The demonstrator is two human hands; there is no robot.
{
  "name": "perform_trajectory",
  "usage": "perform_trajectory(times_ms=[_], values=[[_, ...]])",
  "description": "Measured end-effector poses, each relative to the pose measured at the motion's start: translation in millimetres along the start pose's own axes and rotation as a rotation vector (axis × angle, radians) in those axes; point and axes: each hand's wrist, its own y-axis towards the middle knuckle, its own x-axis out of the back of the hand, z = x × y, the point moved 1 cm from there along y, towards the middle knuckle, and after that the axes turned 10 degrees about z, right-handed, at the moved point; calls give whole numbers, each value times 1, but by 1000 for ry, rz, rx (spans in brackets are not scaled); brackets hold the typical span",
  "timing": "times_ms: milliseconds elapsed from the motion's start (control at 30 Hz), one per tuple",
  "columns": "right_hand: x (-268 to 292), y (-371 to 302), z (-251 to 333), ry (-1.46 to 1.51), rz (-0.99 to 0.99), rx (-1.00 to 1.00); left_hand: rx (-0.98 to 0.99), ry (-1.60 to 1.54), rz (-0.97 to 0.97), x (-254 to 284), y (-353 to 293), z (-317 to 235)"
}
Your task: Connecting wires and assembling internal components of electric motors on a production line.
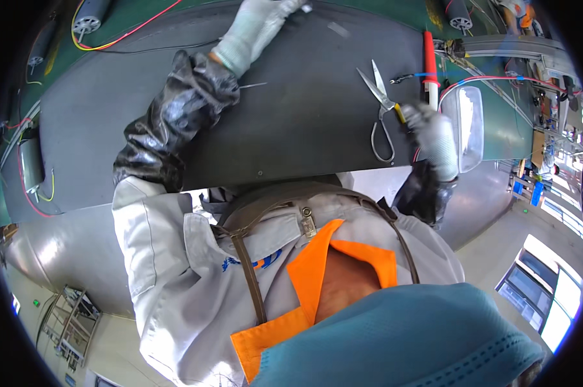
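Right of centre, open scissors (383, 99) lie at the right hand (431, 132), apparently being handled; the next move needs secure fingers. Its grip, and the left hand's (263, 18) at top centre, cannot be judged open or closed.

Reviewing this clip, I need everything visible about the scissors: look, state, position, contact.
The scissors look metallic, with two slim, pointed blades spread apart in a V and aimed away from the person. One handle is a long, bare metal loop toward the person; the other shows a yellow part reaching the blurred, gloved right hand, so the exact grip is unclear. They appear over the dark mat, left of a red-and-white tool.
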Motion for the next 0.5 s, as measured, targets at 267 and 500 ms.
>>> perform_trajectory(times_ms=[267,500], values=[[87,123,51,403,-238,640,-478,1230,224,-59,12,24],[249,396,-25,-604,-866,198,-701,1435,577,-49,-9,9]])
